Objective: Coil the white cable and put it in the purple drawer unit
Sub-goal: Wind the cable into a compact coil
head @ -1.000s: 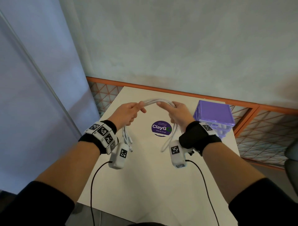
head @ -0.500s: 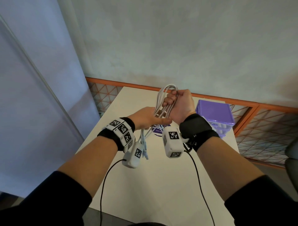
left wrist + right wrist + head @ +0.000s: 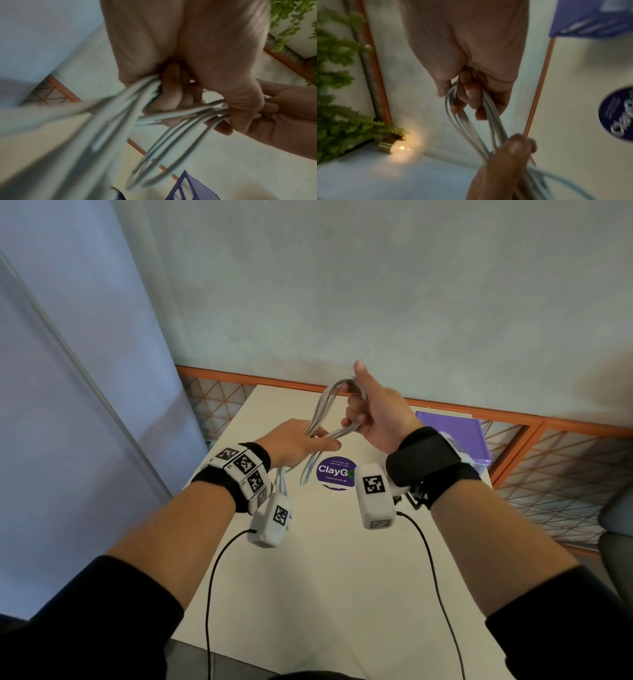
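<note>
Both hands have pulled apart; left hand (image 3: 297, 440) and right hand (image 3: 375, 414) grip the white cable (image 3: 322, 412) above the table (image 3: 325, 577), purple drawer unit (image 3: 455, 433) behind.

A round purple sticker (image 3: 335, 473) on the table (image 3: 308, 577) reads "ClayG" in large white letters, its last letter cut off by a wrist camera, with small print beneath that seems to say "Clean as you go".

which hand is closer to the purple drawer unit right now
Right. The right hand holds the white cable just left of the purple drawer unit; the left hand grips it farther left.
</note>
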Tool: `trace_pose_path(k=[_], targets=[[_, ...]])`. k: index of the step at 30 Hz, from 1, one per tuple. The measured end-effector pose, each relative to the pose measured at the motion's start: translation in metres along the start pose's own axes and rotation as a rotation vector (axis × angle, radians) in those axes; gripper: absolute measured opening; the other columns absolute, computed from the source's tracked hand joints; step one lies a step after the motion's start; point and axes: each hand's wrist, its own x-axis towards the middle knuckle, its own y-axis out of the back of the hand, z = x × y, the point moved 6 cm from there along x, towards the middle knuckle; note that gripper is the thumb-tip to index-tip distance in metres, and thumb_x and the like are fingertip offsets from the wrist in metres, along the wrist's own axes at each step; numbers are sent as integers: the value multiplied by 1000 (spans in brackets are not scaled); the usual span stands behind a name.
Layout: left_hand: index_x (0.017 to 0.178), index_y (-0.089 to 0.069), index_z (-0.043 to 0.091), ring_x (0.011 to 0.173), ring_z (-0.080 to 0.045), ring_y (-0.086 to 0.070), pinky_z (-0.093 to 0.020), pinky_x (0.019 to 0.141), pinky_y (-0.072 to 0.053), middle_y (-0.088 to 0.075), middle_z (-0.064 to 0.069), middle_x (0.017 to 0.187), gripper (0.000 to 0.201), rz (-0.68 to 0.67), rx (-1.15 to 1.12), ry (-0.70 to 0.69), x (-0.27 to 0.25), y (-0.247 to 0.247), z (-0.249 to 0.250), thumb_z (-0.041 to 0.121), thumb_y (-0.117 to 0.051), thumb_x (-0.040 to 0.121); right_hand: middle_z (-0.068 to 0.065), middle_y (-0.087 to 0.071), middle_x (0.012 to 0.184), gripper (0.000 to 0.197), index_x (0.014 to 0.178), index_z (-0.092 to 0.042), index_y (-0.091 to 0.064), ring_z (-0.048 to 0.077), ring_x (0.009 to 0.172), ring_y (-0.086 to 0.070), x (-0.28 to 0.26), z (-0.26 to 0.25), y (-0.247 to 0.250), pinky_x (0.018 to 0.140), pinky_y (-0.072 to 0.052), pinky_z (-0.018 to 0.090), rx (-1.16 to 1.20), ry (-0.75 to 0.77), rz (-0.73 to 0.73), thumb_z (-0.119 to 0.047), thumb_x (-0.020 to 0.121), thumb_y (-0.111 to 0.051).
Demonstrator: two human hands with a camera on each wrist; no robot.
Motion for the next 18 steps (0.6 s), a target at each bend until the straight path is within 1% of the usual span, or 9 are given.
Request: trace_pose_path(k=[2, 5, 8, 9, 11, 12, 14, 16, 18], targets=[[82, -65, 23, 59, -8, -45, -27, 58, -32, -50, 8, 62, 21, 16, 17, 16, 1, 1, -1, 43, -71, 78, -5, -29, 55, 39, 89, -11, -65, 12, 47, -34, 0, -2, 3, 69, -49, 34, -103, 0, -24, -46, 95, -49], [94, -70, 20, 61, -6, -46, -24, 58, -33, -51, 10, 62, 24, 30, 30, 25, 0, 2, -4, 38, -73, 78, -4, -37, 58, 33, 82, -10, -62, 13, 55, -43, 0, -3, 2, 83, -54, 45, -72, -23, -72, -35, 98, -49], [99, -73, 26, 64, -8, -49, -23, 59, -34, -54, 10, 66, 24, 12, 37, 3, 0, -1, 1, 35, -74, 77, -3, -37, 60, 32, 78, -11, -57, 13, 59, -41, -1, 2, -4, 79, -49, 39, 130, -32, -32, -31, 100, -45], [95, -73, 25, 62, -10, -48, -23, 57, -35, -54, 9, 66, 22, 15, 6, 8, 1, -2, 4, 35, -75, 76, -4, -37, 60, 34, 75, -12, -55, 12, 56, -40, -1, 5, -8, 74, -46, 34, 234, -35, -2, -31, 100, -43], [78, -65, 20, 50, -12, -37, -22, 48, -30, -44, 7, 58, 23, 39, -79, 36, 4, -4, 6, 40, -76, 73, -3, -39, 60, 36, 69, -14, -52, 11, 51, -40, 0, 9, -14, 65, -40, 26, 442, -43, 54, -30, 100, -43], [69, -57, 20, 48, -13, -32, -23, 46, -28, -40, 5, 55, 30, 62, -95, 44, 5, -4, 6, 44, -75, 72, -3, -39, 59, 37, 68, -14, -50, 11, 51, -38, 0, 11, -17, 64, -37, 25, 523, -57, 72, -31, 100, -43], [61, -47, 20, 45, -13, -30, -24, 45, -28, -36, 4, 52, 39, 101, -88, 51, 6, -2, 6, 47, -72, 75, -3, -36, 58, 41, 64, -15, -45, 13, 54, -35, 0, 15, -20, 69, -34, 26, 624, -91, 75, -36, 99, -42], [59, -47, 20, 45, -13, -33, -25, 46, -29, -38, 4, 52, 38, 127, -50, 37, 5, 2, 8, 44, -69, 79, -2, -33, 59, 41, 63, -15, -41, 14, 55, -35, -1, 15, -19, 74, -34, 29, 636, -99, 52, -40, 96, -47], [61, -54, 20, 49, -14, -38, -27, 49, -30, -43, 3, 53, 33, 128, 59, 13, 4, 5, 8, 41, -62, 85, 0, -36, 59, 34, 66, -15, -44, 16, 55, -41, -1, 14, -15, 77, -39, 34, 481, -69, 39, -35, 90, -59]])
